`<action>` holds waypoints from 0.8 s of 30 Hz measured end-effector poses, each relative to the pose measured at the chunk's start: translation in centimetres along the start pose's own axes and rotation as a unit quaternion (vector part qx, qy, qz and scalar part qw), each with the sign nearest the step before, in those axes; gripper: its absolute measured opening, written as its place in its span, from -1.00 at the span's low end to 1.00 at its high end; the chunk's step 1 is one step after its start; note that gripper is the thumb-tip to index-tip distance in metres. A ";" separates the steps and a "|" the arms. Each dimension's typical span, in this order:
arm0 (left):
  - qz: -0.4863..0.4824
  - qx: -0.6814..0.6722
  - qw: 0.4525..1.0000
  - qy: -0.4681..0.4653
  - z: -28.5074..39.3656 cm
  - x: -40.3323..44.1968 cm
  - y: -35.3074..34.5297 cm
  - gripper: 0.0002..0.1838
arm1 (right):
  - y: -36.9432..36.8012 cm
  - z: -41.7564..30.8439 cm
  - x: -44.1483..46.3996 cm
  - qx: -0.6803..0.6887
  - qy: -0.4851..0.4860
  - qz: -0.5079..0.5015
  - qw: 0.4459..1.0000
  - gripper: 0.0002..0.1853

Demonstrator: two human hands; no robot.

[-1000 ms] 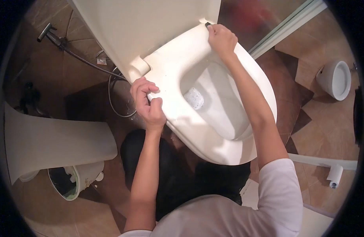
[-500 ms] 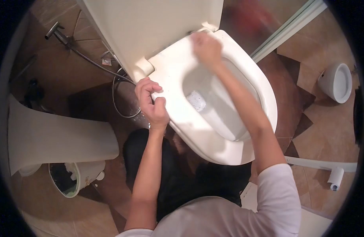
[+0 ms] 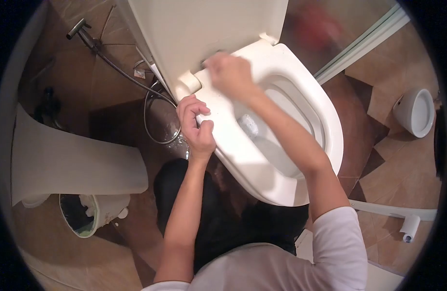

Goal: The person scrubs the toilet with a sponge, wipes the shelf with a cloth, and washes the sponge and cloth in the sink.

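A white toilet stands in front of me with its lid raised and its open bowl showing water. My left hand has its fingers curled round the left edge of the toilet's seat, close to the left hinge. At the back of the seat, just in front of the raised lid, my right hand is closed in a fist. A small dark bit shows by its knuckles, but the thing it holds is hidden and blurred.
Left of the toilet, a bidet sprayer hangs with its hose looping down. A sink pedestal and a waste bin stand at the left. At right are a glass panel frame, a white pot and a white rail.
My right hand has moved left along the back of the seat, from near the right hinge toward the left one. My left hand keeps its hold; the view has shifted slightly.
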State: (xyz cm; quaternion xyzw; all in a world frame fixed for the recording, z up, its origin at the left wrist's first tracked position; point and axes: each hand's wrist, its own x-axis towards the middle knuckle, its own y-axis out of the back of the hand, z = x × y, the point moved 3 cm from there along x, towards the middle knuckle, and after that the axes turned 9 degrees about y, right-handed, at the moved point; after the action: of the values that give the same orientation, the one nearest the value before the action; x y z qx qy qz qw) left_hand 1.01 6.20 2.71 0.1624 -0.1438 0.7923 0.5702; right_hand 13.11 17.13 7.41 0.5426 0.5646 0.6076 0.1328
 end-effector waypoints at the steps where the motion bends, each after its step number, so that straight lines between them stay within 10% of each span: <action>1: -0.012 0.000 1.000 -0.009 0.1 0.1 0.0 -0.79 | 0.6 0.0 0.2 -0.001 0.001 0.000 1.000 -0.72; 10: 0.011 -0.004 1.000 0.000 0.1 -0.1 -0.2 -0.78 | 2.1 6.6 1.9 -0.213 -0.084 -0.047 0.972 -0.73; 15: 0.003 0.003 1.000 -0.007 0.0 0.0 -0.1 -0.79 | 2.6 0.6 2.2 0.010 -0.079 -0.129 0.988 -0.66; 17: -0.004 0.007 1.000 -0.016 0.0 0.1 0.1 -0.79 | 3.8 4.3 3.8 0.094 -0.167 0.120 0.974 -0.66; 20: 0.005 0.006 1.000 -0.002 0.0 -0.1 -0.1 -0.78 | 4.1 6.0 5.6 0.033 -0.238 0.180 0.954 -0.67; 24: -0.006 -0.004 1.000 -0.008 -0.2 0.3 -0.1 -0.79 | -0.5 -0.5 2.3 0.006 -0.030 -0.034 0.999 -0.75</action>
State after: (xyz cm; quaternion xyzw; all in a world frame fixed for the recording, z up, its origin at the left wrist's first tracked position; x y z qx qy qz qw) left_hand 1.00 6.52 2.69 0.1667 -0.1508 0.7872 0.5742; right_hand 11.62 18.86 8.24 0.5419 0.5822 0.5826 0.1671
